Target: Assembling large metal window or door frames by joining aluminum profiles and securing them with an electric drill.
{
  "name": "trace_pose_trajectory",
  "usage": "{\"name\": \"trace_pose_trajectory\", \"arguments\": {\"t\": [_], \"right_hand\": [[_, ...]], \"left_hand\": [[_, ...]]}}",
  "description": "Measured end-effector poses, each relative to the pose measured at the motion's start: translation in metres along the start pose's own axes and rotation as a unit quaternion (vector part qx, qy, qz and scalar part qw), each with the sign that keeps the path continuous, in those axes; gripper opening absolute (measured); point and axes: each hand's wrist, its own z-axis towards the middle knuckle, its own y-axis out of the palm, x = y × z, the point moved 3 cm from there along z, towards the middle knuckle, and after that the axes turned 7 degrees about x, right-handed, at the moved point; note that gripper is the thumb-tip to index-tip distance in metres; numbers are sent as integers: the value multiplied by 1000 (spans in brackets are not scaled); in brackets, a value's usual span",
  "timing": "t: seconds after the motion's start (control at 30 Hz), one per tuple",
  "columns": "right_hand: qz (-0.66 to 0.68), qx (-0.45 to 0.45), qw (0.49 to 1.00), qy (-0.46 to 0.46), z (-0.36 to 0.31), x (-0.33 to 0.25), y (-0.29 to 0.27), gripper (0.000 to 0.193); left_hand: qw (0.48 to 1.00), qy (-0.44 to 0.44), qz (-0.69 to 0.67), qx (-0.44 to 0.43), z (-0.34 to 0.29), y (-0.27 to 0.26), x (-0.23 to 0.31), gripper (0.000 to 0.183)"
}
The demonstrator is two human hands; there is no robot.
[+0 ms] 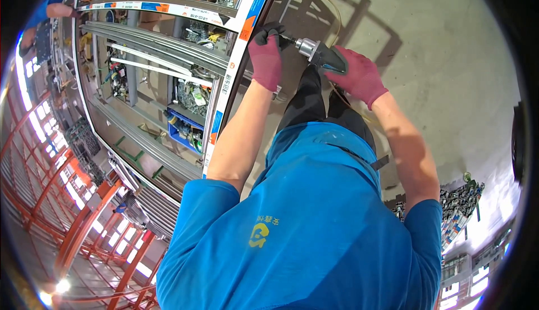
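My right hand (359, 77), in a maroon glove, is wrapped round the grip of a drill (323, 56) with a silver front and a dark body. The drill points left, its thin bit reaching toward my left hand (266, 54). That hand wears a maroon glove with black fingertips, and its fingers are closed near the bit's tip. Whatever they pinch is too small to make out. Right beside my left hand runs the edge of a large metal frame (227, 85), covered with white, blue and orange film.
Inside and below the frame lie long grey profiles (163, 43), a blue bin (184, 130) of parts and piles of small hardware (192, 96). A yellowish hose (338, 18) curves over the grey floor (449, 85). Another person's hand (60, 10) touches the frame's far left corner.
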Motion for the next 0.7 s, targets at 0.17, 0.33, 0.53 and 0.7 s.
{"name": "trace_pose_trajectory", "arguments": {"t": [0.17, 0.33, 0.53, 0.7], "right_hand": [[-38, 22, 998, -39, 9, 18, 5, 76], [-36, 3, 999, -37, 15, 13, -6, 77], [-29, -24, 999, -26, 22, 15, -5, 76], [-6, 12, 1000, -28, 13, 11, -6, 72]], "left_hand": [[941, 208, 261, -46, -32, -15, 44, 26], [893, 276, 316, 165, -6, -76, 93, 24], [887, 168, 394, 174, 36, -102, 43, 36], [874, 177, 414, 183, 35, -106, 39, 35]]}}
